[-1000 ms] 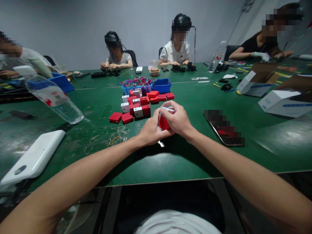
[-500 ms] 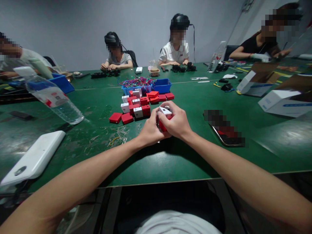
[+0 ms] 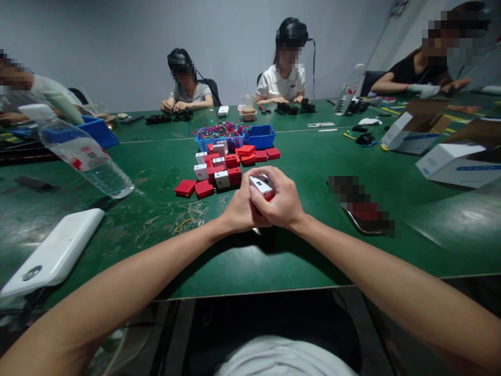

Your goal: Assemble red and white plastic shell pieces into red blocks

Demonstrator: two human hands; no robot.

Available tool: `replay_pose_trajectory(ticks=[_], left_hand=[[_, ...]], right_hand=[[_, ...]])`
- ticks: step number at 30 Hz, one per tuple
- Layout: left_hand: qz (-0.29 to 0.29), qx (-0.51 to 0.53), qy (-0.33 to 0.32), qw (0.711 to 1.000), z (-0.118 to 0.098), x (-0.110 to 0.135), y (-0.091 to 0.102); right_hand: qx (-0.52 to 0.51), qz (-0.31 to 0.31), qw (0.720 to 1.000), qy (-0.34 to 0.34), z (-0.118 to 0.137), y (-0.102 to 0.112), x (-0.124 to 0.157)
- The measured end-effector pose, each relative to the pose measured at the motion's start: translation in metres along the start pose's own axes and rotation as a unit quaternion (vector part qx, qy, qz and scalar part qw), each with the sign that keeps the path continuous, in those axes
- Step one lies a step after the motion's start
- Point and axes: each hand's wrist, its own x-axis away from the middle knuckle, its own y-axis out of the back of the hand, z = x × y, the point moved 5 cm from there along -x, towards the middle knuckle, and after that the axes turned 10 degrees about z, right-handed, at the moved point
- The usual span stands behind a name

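Note:
Between my two hands is a small red-and-white plastic box [image 3: 261, 184], its white face with dark cutouts turned up toward me. My left hand [image 3: 239, 213] wraps around its left side, and my right hand [image 3: 285, 201] closes over the right side with the thumb against it. The fingers hide most of the red part. Just beyond my hands lies a loose pile of similar red boxes [image 3: 185, 188] and white boxes [image 3: 221, 179] on the green table [image 3: 250, 266].
Behind the pile stand blue bins [image 3: 261, 137], one heaped with coloured wires [image 3: 223, 129]. A phone [image 3: 358, 209] lies to the right, near white cartons [image 3: 450, 164]. At left are a water bottle [image 3: 86, 154] and a white power bank [image 3: 58, 250]. Several people sit around the table.
The held box has tilted, so more of its white face shows now. My hands have turned slightly with it and stay in nearly the same place.

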Motion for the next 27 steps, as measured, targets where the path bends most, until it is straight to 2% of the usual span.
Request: replay_pose_trajectory(ticks=[8,11,18,22,27], left_hand=[[-0.053,-0.080,-0.077,0.992,-0.014,0.004,0.007],[-0.070,-0.087,-0.063,0.992,-0.016,0.004,0.007],[-0.064,-0.044,0.016,0.997,-0.010,0.003,0.001],[-0.036,-0.005,0.026,0.999,-0.002,0.002,-0.001],[0.001,-0.002,0.015,1.000,0.001,0.003,-0.003]], right_hand=[[-0.049,-0.016,0.998,-0.046,0.006,0.001,-0.001],[-0.066,-0.012,0.996,-0.058,0.004,0.002,-0.002],[-0.124,0.023,0.988,-0.086,-0.005,-0.003,-0.004],[-0.078,0.031,0.993,-0.079,-0.004,-0.004,-0.003],[-0.015,0.005,0.998,-0.056,-0.001,-0.002,-0.001]])
